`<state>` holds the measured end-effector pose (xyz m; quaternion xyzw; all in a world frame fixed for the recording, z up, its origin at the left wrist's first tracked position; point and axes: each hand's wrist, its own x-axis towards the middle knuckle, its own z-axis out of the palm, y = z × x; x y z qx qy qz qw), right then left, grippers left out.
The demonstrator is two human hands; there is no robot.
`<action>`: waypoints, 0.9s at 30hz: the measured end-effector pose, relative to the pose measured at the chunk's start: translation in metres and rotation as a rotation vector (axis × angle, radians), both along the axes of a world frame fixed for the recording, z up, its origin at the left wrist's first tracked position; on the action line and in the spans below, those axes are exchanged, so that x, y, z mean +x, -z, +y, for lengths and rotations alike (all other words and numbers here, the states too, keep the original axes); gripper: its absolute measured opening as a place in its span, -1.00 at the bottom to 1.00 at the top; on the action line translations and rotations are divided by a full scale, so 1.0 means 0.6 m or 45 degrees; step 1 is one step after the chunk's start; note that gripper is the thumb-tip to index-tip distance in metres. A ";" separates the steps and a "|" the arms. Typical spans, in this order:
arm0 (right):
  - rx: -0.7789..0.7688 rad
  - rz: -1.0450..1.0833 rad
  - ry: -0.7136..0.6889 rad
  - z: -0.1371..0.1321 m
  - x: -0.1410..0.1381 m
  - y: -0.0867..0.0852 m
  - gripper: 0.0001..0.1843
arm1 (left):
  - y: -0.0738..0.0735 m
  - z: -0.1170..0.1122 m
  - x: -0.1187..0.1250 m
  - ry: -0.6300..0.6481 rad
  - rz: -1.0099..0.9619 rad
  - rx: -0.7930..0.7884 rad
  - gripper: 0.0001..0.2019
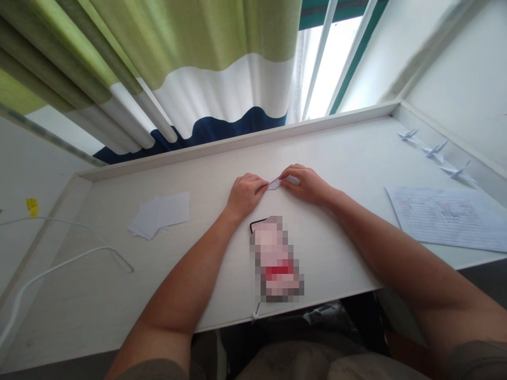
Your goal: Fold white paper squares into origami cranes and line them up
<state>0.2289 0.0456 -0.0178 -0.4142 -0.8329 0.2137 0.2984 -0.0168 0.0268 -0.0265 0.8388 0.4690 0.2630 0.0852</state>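
While my left hand (245,196) and right hand (307,184) pinch the small folded white paper piece (279,182) between them, any slackened grip could let its creases spring open.

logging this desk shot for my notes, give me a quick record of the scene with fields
left hand: pinches one end of the folded paper
right hand: pinches the other end
nearest: phone, pixelated, lying on the desk below the hands
desk left: paper squares, white cable
desk right: three paper cranes, lined sheet
behind: striped curtain
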 end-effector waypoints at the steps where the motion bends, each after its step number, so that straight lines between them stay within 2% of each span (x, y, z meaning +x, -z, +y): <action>1: 0.004 -0.004 0.005 -0.001 0.002 0.000 -0.80 | 0.000 0.001 0.000 0.004 -0.001 0.002 -0.81; 13: 0.085 -0.027 -0.095 0.013 0.021 0.009 -0.82 | -0.009 -0.004 0.003 0.042 0.023 -0.024 -0.78; 18: 0.041 0.025 -0.003 0.008 0.016 0.010 -0.88 | -0.007 -0.003 0.003 0.033 0.011 -0.022 -0.82; 21: -0.012 0.078 0.059 0.006 0.011 0.011 -0.81 | -0.006 -0.002 0.003 0.051 0.020 0.004 -0.78; 27: 0.077 0.101 -0.025 0.005 0.019 0.007 -0.82 | -0.002 0.001 0.003 0.129 0.024 0.012 -0.75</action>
